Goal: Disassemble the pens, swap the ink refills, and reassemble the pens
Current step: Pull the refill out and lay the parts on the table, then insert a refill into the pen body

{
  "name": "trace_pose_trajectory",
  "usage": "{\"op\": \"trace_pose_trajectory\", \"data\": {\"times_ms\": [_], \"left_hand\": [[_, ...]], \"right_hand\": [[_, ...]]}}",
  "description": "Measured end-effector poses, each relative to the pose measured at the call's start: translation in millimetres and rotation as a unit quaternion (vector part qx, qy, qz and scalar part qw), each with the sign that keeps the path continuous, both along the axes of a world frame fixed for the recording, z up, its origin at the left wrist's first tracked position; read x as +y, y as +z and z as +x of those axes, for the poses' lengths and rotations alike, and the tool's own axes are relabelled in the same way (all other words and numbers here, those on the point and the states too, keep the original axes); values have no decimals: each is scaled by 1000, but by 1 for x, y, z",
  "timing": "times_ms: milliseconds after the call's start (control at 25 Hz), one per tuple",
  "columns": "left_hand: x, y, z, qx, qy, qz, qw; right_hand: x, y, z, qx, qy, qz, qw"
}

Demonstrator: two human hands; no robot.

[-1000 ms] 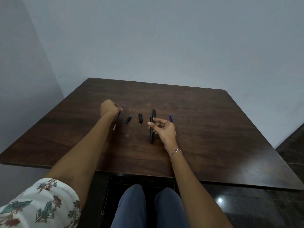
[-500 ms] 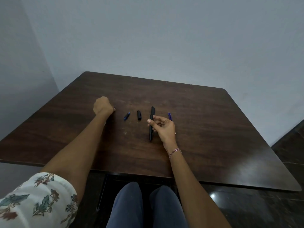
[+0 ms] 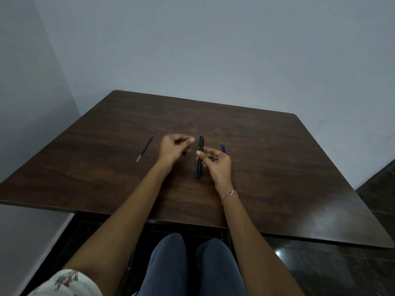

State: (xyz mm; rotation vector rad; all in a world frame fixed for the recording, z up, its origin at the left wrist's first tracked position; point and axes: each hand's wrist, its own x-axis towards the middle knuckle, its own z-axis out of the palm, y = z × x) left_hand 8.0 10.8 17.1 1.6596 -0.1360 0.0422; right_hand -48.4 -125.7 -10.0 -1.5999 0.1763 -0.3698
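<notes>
Two hands meet over the table (image 3: 277,167). Right hand (image 3: 217,162) pinches the barrel (image 3: 200,146); left hand (image 3: 174,146) is curled, its hold unclear. Left refill (image 3: 145,148) lies well left, right refill (image 3: 223,148) just right.

Counted on one table (image 3: 277,167): two blue refills, namely left refill (image 3: 145,151) lying alone and right refill (image 3: 223,148) half hidden behind right hand (image 3: 218,165); one long black barrel (image 3: 200,144) in the middle, possibly two pieces end to end, cannot tell; one small dark bit (image 3: 183,153) just under left hand (image 3: 173,148). Two hands in all, two bare forearms (image 3: 132,201), one bracelet (image 3: 229,194) on the right wrist, one flowered sleeve (image 3: 70,283) at bottom left, two knees (image 3: 166,263) below the near table edge. Two grey walls (image 3: 213,50) meeting at one corner behind.
</notes>
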Motion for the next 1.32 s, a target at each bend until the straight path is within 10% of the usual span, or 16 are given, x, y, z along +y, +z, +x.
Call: {"op": "trace_pose_trajectory", "data": {"times_ms": [680, 1320], "left_hand": [[1, -13, -21, -6, -94, -27, 995], [-2, -17, -17, 10, -70, 0, 998]], "right_hand": [[-9, 28, -4, -64, -61, 39, 995], [-89, 41, 39, 277, -73, -78, 955]]}}
